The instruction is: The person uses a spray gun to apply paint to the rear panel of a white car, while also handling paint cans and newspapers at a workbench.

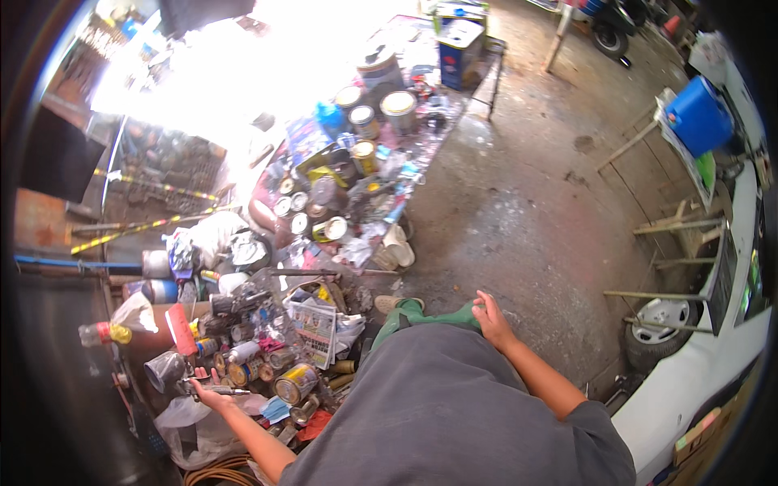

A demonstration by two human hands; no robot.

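Observation:
On the left, my left hand (214,397) is curled round a metal spray gun (233,392), its palm turned up. A grey cup (165,371) sits right beside the fingers; whether it is joined to the gun, I cannot tell. Just above stands a red, tapered piece (181,330), close to the hand. Paint tins lie near it, among them a yellow-labelled can (297,382). My right hand (493,320) hangs beside my green trousers, fingers loosely bent and apart, with nothing in it.
A cluttered bench (442,134) carries several paint tins (399,112) and a dark blue canister (462,53). Folded newspaper (314,328) lies by my left side. At right stand a blue drum (698,117), a metal-legged stand (677,263) and a white car (689,405).

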